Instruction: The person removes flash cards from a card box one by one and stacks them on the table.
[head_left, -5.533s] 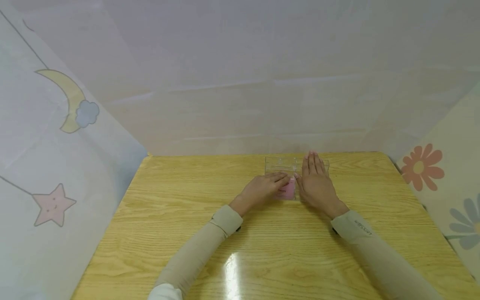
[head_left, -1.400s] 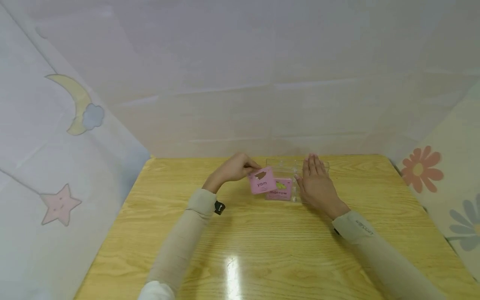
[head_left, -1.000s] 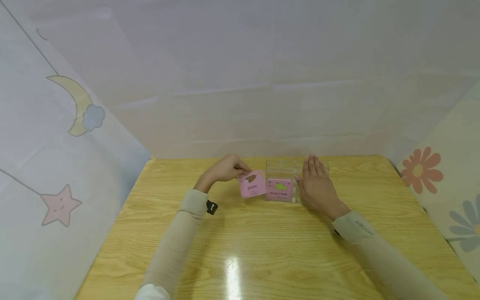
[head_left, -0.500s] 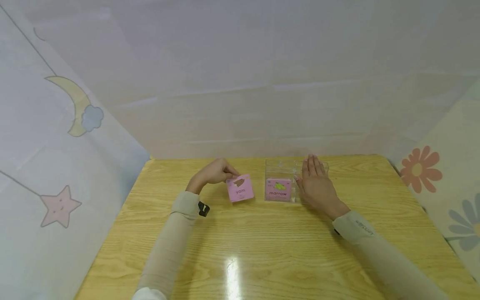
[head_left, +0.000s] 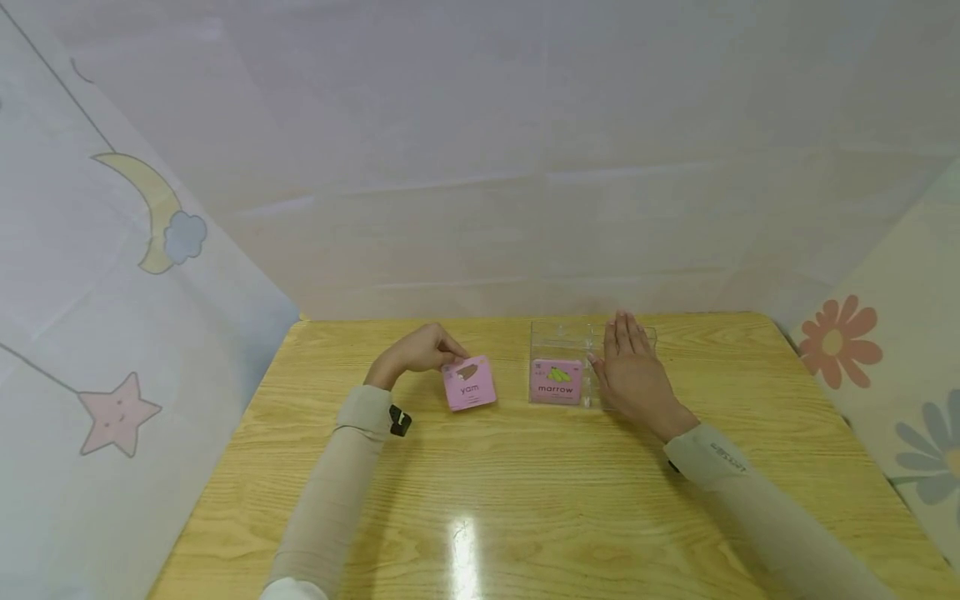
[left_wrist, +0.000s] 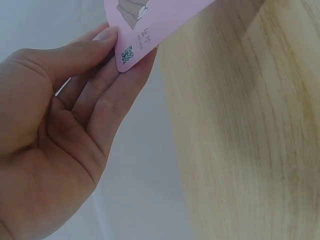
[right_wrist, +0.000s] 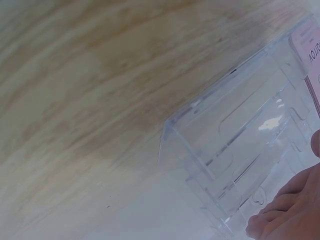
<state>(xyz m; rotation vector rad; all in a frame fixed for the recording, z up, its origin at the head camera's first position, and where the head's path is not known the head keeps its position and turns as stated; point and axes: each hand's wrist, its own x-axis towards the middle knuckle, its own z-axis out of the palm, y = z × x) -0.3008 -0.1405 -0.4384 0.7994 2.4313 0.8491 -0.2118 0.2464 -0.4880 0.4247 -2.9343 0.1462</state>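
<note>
My left hand [head_left: 420, 350] pinches a pink flashcard [head_left: 469, 384] by its upper left corner, thumb on the printed face and fingers behind. It reads "yam" under a brown drawing. In the left wrist view the same flashcard [left_wrist: 150, 25] shows a small QR code at the gripped corner. To the right lies an unfolded clear plastic case [head_left: 558, 340]. A stack of pink cards [head_left: 556, 382], "marrow" on top, sits in its left half. My right hand [head_left: 637, 375] rests flat with straight fingers over the right half of the case [right_wrist: 240, 135], covering much of it.
All this is near the back of a wood-grain table [head_left: 465, 483], close to a pale wall sheet [head_left: 480, 208]. Side sheets carry a moon, a star and flowers. A strip of table separates the yam flashcard from the case.
My left hand has gone from over the case to its left, bringing the yam flashcard away and lower, which uncovers the marrow card. The right hand stays where it was.
</note>
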